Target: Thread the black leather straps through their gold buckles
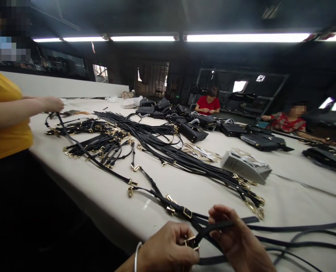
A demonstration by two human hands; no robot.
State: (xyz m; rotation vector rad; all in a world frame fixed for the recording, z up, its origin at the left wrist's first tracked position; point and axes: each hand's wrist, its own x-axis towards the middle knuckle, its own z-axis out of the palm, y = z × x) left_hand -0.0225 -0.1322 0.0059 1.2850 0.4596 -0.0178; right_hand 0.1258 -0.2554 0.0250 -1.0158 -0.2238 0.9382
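Observation:
My left hand (pixel 168 249) is closed at the bottom edge, pinching a gold buckle (pixel 191 241) on a black leather strap (pixel 213 227). My right hand (pixel 236 238) is closed on the same strap just right of the buckle, with the strap running between its fingers. More black straps (pixel 284 228) trail off to the right across the white table (pixel 207 189). Another strap with gold clips (pixel 156 190) lies just beyond my hands.
A large bundle of black straps with gold hardware (pixel 173 151) and a smaller pile (pixel 100 143) cover the table. A person in yellow (pixel 6 113) at the left holds a strap. Black bags (pixel 190 128) and a white box (pixel 245 166) sit farther back; two seated people work beyond.

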